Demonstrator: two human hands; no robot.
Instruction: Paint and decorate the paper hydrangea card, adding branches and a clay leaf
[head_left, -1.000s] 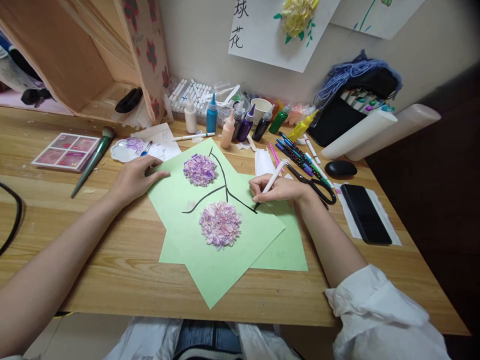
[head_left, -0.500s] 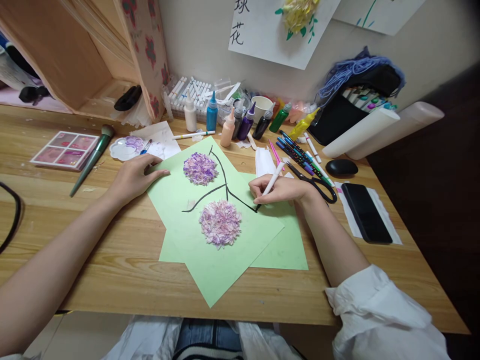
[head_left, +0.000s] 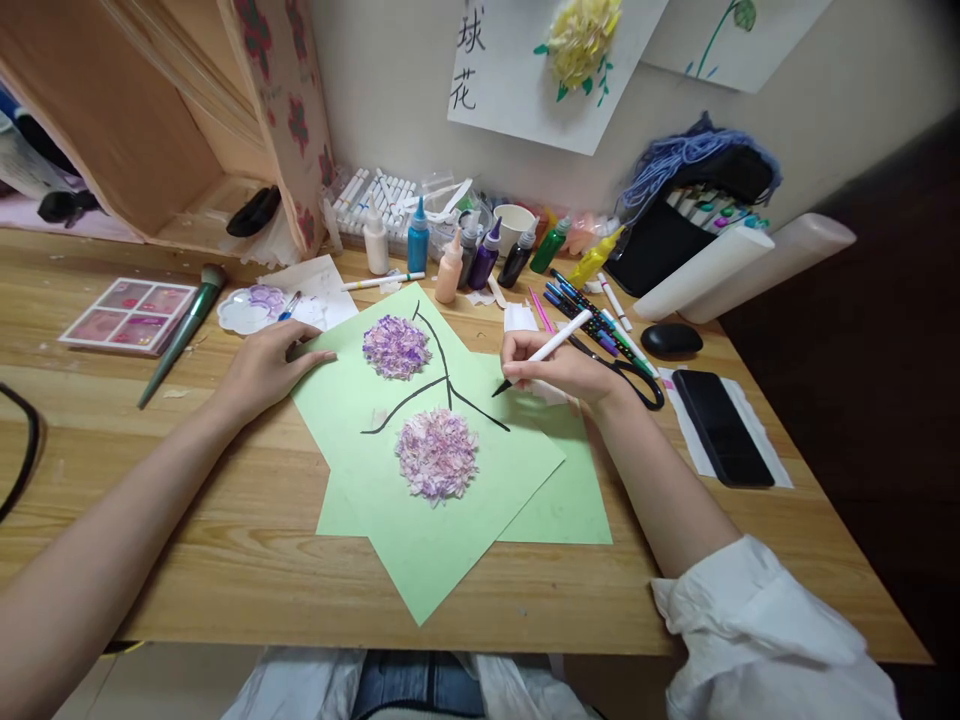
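Note:
My right hand [head_left: 551, 368] is closed round a white marker [head_left: 559, 337], its black tip pointing down-left just above the right part of the upper green sheet [head_left: 442, 545]. My left hand [head_left: 274, 365] lies with fingers apart on that sheet's left corner. Black branching lines [head_left: 448, 378] run over the sheet, one ending below the marker tip. Two round purple and pink petal clusters sit on it, one [head_left: 396, 347] at the upper left and one [head_left: 437, 455] in the middle. A second green sheet [head_left: 577, 500] lies underneath.
Paint bottles [head_left: 448, 268], a paper cup [head_left: 514, 226] and marker pens [head_left: 375, 200] stand along the wall. Scissors [head_left: 646, 385], a black phone [head_left: 722, 427] and a mouse [head_left: 672, 340] lie right. A green-handled brush [head_left: 180, 338] and palette [head_left: 129, 315] lie left.
My right hand has lifted the marker tip from the end of the right branch line and moved it up and left. The marker is tilted lower. My left hand stays on the sheet.

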